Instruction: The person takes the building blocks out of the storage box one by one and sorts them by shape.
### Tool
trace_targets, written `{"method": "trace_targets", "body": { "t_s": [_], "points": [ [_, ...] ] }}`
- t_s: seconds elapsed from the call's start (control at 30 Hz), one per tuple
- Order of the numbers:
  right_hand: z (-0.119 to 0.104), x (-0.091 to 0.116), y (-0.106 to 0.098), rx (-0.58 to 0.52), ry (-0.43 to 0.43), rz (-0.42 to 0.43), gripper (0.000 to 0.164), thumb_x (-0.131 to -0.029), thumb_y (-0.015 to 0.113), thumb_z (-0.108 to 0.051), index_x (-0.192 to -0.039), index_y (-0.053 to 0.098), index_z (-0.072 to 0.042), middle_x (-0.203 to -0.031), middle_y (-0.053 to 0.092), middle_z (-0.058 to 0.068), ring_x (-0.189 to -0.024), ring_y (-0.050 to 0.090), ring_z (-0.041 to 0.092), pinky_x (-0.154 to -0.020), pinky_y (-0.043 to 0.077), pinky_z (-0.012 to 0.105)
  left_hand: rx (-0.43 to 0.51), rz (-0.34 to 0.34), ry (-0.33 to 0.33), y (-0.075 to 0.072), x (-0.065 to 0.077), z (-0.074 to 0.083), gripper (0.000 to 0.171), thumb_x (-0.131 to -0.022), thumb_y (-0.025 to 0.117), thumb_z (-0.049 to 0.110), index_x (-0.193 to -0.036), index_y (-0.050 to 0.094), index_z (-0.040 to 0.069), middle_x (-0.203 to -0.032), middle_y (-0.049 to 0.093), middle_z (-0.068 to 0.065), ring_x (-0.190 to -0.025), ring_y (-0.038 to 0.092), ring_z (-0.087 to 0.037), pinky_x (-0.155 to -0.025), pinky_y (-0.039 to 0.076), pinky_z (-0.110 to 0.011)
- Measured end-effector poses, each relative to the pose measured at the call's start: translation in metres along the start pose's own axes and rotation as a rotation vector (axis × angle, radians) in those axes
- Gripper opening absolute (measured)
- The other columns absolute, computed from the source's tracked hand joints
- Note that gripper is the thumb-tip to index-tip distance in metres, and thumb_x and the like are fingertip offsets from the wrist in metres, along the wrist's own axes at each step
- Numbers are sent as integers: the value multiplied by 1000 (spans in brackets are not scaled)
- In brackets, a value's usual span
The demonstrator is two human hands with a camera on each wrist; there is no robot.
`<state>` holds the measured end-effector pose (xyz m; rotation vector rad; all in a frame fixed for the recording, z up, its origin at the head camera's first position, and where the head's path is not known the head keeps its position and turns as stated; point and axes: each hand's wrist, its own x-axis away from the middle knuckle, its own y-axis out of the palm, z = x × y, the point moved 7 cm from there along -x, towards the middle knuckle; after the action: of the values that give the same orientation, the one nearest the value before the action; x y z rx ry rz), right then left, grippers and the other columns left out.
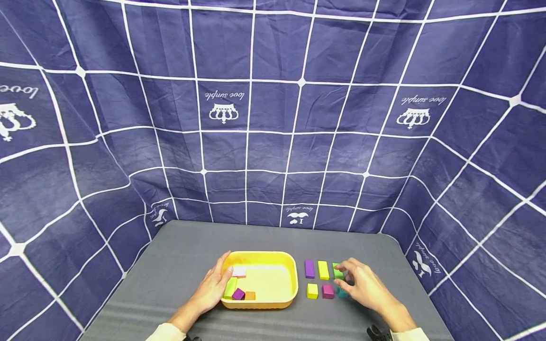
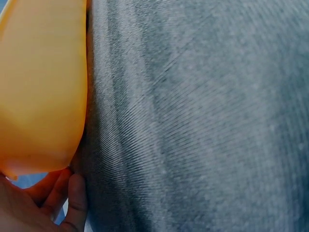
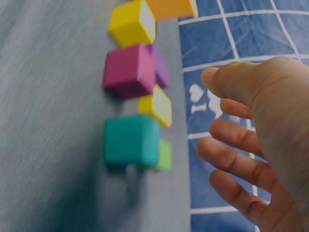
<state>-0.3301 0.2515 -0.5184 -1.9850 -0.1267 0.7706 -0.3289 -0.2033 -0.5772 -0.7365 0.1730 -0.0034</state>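
Observation:
A shallow yellow plastic bin [image 1: 285, 253] sits on the grey table. My left hand [image 1: 213, 285] grips its left end, thumb over the rim, other fingers outside; the left wrist view shows those fingers [image 2: 58, 198] against the end wall. Over the right-hand blocks hovers my right hand [image 1: 362, 284], fingers apart and loosely bent, holding nothing. Beneath it are a teal cube [image 3: 130, 140], partly hidden in the head view, and a green block [image 1: 338, 270]. A magenta cube [image 1: 328, 291] and a yellow cube [image 1: 312, 291] continue the front row.
Behind those cubes stand a purple block [image 1: 309, 269] and a yellow block [image 1: 323, 270]. Inside the bin's left end lie a pink block [image 1: 240, 272], a lime block [image 1: 230, 287], a purple cube [image 1: 238, 294] and an orange block [image 1: 250, 296]. Blue cloth [image 1: 273, 113] surrounds the table.

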Motion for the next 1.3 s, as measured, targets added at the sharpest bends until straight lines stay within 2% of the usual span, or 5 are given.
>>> {"method": "trace_targets", "body": {
  "t_s": [0.2,0.4,0.77,1.07,1.3],
  "points": [
    [-31,-21,4,-28,-106,17,35,-89,102,-13,-118,84,-20,-108,78,-10,-85,67,0,-71,58,25,13,-45,-25,-1,1,1,69,-122,57,44,-182,36,15,-177,55,-27,-161,52,-60,-129,40,-82],
    [-62,-46,18,-87,-182,-96,32,-98,96,-19,-127,83,-21,-115,79,-10,-94,75,11,-82,66,32,28,-125,-45,-3,1,-4,97,-110,75,55,-185,28,16,-182,47,-28,-165,46,-61,-127,41,-85],
    [-112,-86,48,-84,-254,-306,36,-105,90,-27,-139,82,-18,-127,80,-1,-101,80,20,-82,61,24,0,-263,78,-6,-2,-9,142,-87,102,47,-187,9,4,-184,39,-34,-162,49,-60,-129,43,-78],
    [-141,-115,85,-83,-339,-432,39,-105,89,-28,-143,81,-21,-128,81,1,-105,80,17,-85,60,20,42,-333,59,-10,1,-11,150,-84,106,43,-187,4,7,-186,30,-37,-163,43,-65,-128,40,-84],
    [-157,-129,118,-77,-367,-576,45,-105,91,-32,-147,80,-20,-141,80,-3,-111,82,11,-93,59,15,30,-350,42,-9,0,-12,150,-83,105,47,-188,4,11,-184,35,-37,-162,42,-67,-125,40,-88]
  ]
}}
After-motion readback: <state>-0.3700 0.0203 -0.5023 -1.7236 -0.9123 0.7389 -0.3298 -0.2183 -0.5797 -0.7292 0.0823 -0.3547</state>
